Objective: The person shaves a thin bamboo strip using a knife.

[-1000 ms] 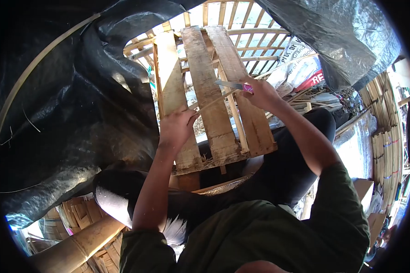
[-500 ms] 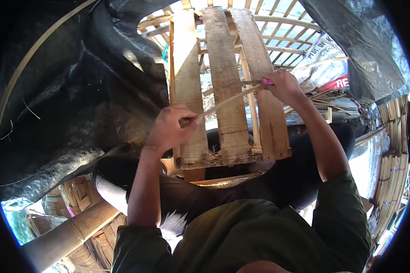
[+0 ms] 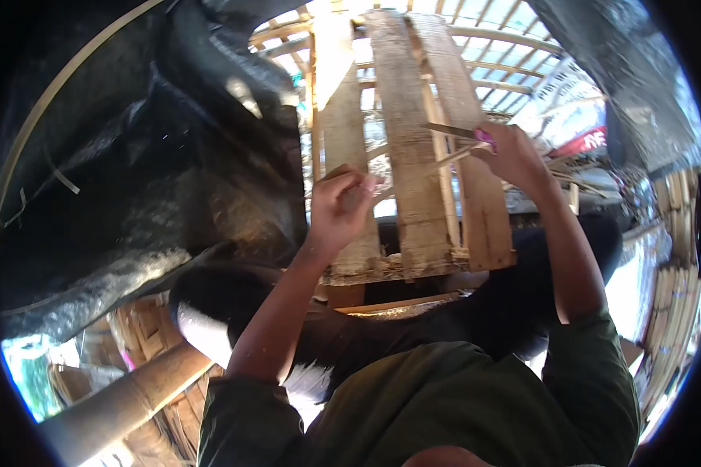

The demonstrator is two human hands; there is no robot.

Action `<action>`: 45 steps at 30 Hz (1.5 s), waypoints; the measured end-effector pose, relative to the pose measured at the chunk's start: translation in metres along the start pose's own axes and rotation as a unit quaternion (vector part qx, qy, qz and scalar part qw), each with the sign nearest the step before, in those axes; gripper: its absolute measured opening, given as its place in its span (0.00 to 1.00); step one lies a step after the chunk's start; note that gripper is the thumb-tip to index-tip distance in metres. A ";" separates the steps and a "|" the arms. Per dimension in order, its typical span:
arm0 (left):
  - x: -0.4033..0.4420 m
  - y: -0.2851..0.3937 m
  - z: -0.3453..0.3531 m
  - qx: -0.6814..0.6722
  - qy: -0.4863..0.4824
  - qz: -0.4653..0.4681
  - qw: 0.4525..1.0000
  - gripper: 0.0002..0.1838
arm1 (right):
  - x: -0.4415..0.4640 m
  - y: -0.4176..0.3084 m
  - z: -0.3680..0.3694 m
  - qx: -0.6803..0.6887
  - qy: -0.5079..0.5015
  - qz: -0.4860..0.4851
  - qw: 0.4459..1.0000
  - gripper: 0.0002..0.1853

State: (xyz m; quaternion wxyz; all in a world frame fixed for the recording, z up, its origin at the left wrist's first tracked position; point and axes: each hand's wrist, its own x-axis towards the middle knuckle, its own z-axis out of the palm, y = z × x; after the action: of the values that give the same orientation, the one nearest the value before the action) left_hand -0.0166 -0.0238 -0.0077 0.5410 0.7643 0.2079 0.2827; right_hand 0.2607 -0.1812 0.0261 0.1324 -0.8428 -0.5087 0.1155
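My right hand [image 3: 516,158] is closed around a knife with a pink-purple handle, and its thin blade [image 3: 450,131] points left above the slats. A narrow bamboo strip [image 3: 453,158] runs slantwise from beneath my right hand down toward my left. Its middle is blurred over the wooden slats. My left hand [image 3: 341,208] is closed at the lower left end of this strip, over the left slat. Beneath both hands lies a slatted wooden bench [image 3: 420,226] of three long boards, reaching from my lap to the far end.
Black plastic sheeting [image 3: 132,194] hangs at the left. A bamboo lattice [image 3: 498,62] stands behind the bench, with a printed white sack [image 3: 565,105] beside it. A thick bamboo pole [image 3: 125,401] lies lower left; stacked bamboo pieces [image 3: 666,327] stand at the right.
My left hand has moved up and to the right, nearer my right hand. The right hand sits slightly farther right in view, the blade more clear of it. The whole view has shifted a little.
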 end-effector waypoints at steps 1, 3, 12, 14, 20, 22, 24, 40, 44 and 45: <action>0.001 -0.001 -0.001 -0.009 -0.006 0.002 1.000 0.08 | -0.005 -0.003 -0.003 0.045 0.026 -0.002 0.999 0.12; -0.001 -0.003 0.005 -0.030 -0.015 0.001 0.999 0.08 | -0.016 -0.006 -0.002 0.080 0.047 0.001 0.996 0.11; 0.005 0.014 0.046 -0.100 -0.062 -0.052 0.992 0.10 | -0.035 0.006 0.012 0.162 0.072 0.136 0.975 0.17; 0.007 0.019 0.045 -0.092 -0.074 -0.084 0.989 0.11 | -0.037 0.009 0.012 0.128 0.027 0.233 0.964 0.22; 0.006 0.018 0.049 -0.046 -0.131 -0.038 0.990 0.15 | -0.044 0.026 0.036 0.126 0.070 0.226 0.963 0.25; 0.002 0.019 0.050 -0.006 -0.161 -0.046 0.986 0.17 | -0.045 0.023 0.035 0.127 0.073 0.225 0.963 0.26; -0.003 0.027 0.051 0.010 -0.165 -0.063 0.984 0.18 | -0.044 0.017 0.027 0.148 0.064 0.234 0.959 0.27; -0.035 0.086 -0.013 0.047 -0.154 -0.027 0.987 0.23 | -0.023 -0.049 0.025 0.361 0.065 0.295 0.882 0.20; -0.037 0.076 -0.021 -0.007 -0.109 -0.064 0.992 0.19 | -0.011 -0.055 0.035 0.349 0.058 0.289 0.890 0.22; -0.036 0.070 -0.022 -0.021 -0.101 -0.067 0.992 0.17 | -0.011 -0.057 0.030 0.357 0.034 0.312 0.880 0.23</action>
State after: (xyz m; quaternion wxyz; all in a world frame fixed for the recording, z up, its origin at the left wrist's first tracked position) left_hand -0.0575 -0.0541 0.0568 0.5925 0.7619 0.1976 0.1716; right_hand 0.1994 -0.1621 0.0184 0.3984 -0.8570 -0.1390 0.2956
